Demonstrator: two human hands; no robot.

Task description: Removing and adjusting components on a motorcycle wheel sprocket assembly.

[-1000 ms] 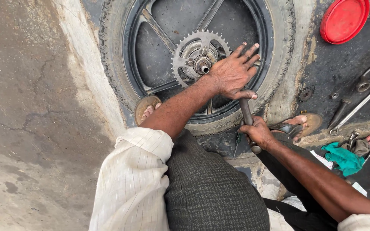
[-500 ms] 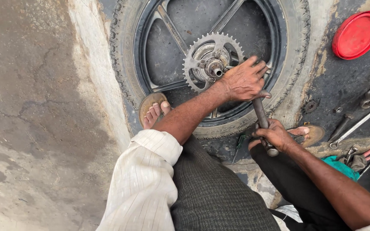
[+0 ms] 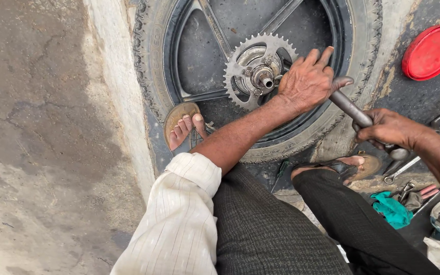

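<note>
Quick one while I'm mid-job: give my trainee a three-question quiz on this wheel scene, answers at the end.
1. True or false: the left hand presses flat on the black spoked motorcycle wheel, beside the toothed steel sprocket.
2. Which does the right hand grip? A) the long grey metal bar B) the round red plastic lid C) the teal rag
3. Fill in: the bar's far tip meets the wheel at the ___.

Key
1. True
2. A
3. Rim, next to the left hand's fingers

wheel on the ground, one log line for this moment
left hand: pressing wheel | right hand: gripping metal bar | bar tip: at rim
</note>
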